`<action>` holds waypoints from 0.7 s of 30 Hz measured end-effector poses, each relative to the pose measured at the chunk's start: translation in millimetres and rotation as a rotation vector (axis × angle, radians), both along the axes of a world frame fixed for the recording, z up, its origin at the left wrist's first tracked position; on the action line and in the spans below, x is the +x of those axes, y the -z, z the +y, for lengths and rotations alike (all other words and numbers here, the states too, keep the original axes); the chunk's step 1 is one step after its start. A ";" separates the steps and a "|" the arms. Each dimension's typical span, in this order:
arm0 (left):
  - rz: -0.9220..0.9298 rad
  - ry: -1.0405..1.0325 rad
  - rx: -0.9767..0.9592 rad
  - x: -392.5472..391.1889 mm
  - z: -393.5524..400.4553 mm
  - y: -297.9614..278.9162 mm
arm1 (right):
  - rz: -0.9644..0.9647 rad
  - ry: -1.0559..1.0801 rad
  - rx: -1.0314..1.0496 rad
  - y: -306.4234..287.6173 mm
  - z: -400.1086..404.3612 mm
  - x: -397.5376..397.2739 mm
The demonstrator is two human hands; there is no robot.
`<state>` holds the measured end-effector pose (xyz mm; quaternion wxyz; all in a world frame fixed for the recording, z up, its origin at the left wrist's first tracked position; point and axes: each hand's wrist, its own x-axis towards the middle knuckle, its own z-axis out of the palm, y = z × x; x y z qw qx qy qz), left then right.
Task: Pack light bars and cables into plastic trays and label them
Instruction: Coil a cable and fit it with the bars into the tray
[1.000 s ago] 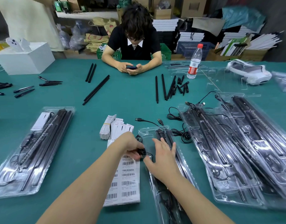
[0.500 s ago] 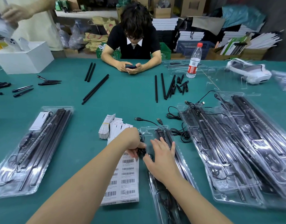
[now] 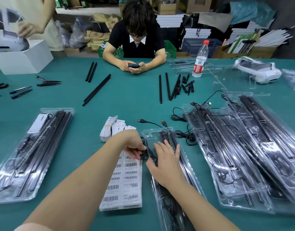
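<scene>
From the head camera, the step in hand looks like tucking a black cable into the clear tray on the green bench, just right of the barcode sheet. The left hand pinches the cable at the tray's left edge; the right hand lies flat on the tray, fingers spread (holding nothing). Next, I judge, the cable needs coiling into its pocket.

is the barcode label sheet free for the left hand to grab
Probably yes: the left hand hovers right over the label sheet's top edge, nothing lying on it. But its fingers pinch a black cable, so that goes first.
</scene>
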<state>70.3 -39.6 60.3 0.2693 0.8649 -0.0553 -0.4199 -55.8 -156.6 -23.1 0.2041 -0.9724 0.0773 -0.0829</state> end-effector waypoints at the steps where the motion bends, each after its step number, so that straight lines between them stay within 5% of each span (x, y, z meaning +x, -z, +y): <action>1: 0.008 -0.020 -0.007 -0.4 1.0 0.9 | -0.002 -0.001 0.005 -0.1 -0.2 -0.2; 11: -0.055 -0.297 -0.134 -19.9 -4.4 10.2 | 0.002 -0.003 0.015 -1.8 -0.7 -0.5; 21: -0.320 -0.439 -0.294 -32.2 -2.5 35.6 | -0.008 0.005 0.031 -3.1 0.3 -0.7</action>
